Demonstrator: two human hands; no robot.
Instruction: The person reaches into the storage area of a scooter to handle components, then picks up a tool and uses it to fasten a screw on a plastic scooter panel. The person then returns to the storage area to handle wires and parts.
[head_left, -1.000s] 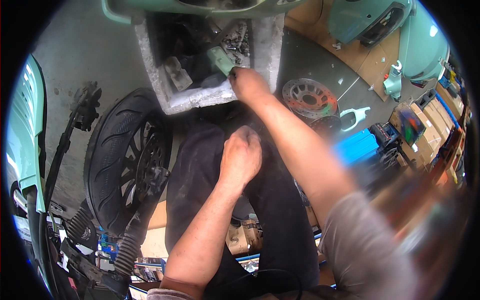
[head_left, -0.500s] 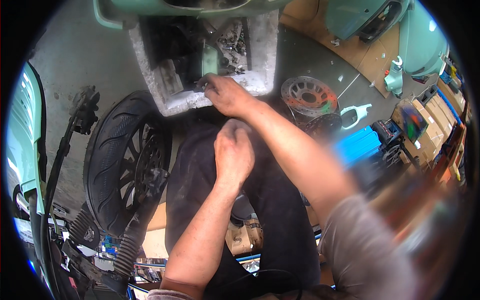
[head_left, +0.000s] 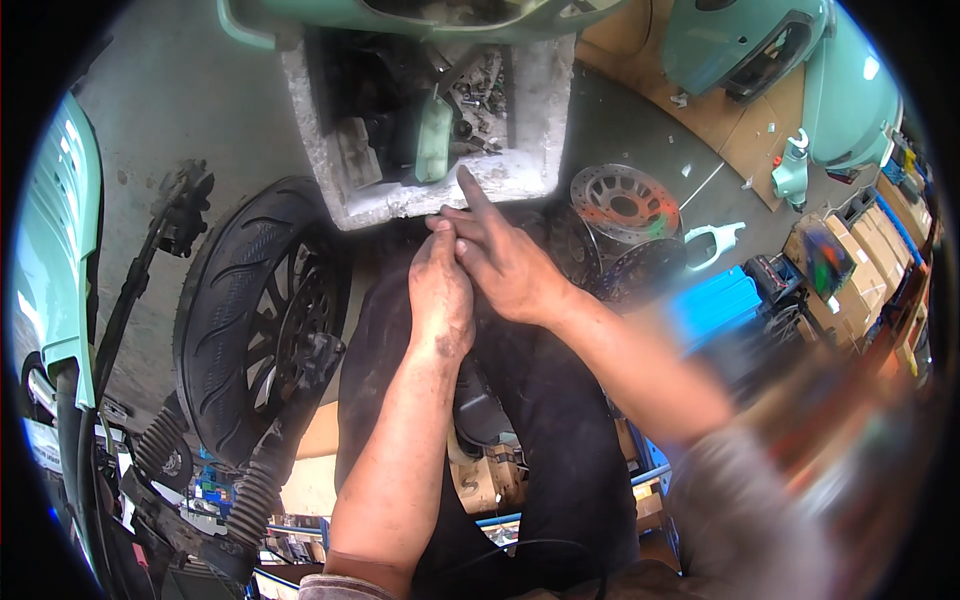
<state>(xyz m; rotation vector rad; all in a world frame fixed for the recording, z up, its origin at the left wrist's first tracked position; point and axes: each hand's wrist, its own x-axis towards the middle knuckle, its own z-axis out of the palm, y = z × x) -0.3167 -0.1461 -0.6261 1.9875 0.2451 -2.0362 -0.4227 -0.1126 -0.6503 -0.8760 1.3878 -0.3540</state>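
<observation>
Over my lap, my two hands meet just in front of a white foam box (head_left: 345, 208). My left hand (head_left: 440, 295) is closed, its thumb on top; whatever its fingers may hold is hidden. From the right comes my right hand (head_left: 508, 262), index finger stretched toward the box and the other fingers reaching across to touch the left hand's fingertips. Inside the box lie a pale green flat part (head_left: 433, 140), a pile of small bolts and metal bits (head_left: 482, 85), and dark parts along its left side.
A black tyre on a spoked wheel (head_left: 235, 330) stands left of my legs. Brake discs (head_left: 625, 200) lie to the right, near a blue bin (head_left: 712, 305). Mint-green body panels (head_left: 850, 90) rest on cardboard at the far right. Another green panel (head_left: 430, 18) overhangs the box.
My right hand has drawn back from the box's near rim and come to my left hand, index finger now extended. My left hand has shifted slightly left. The view has moved a little.
</observation>
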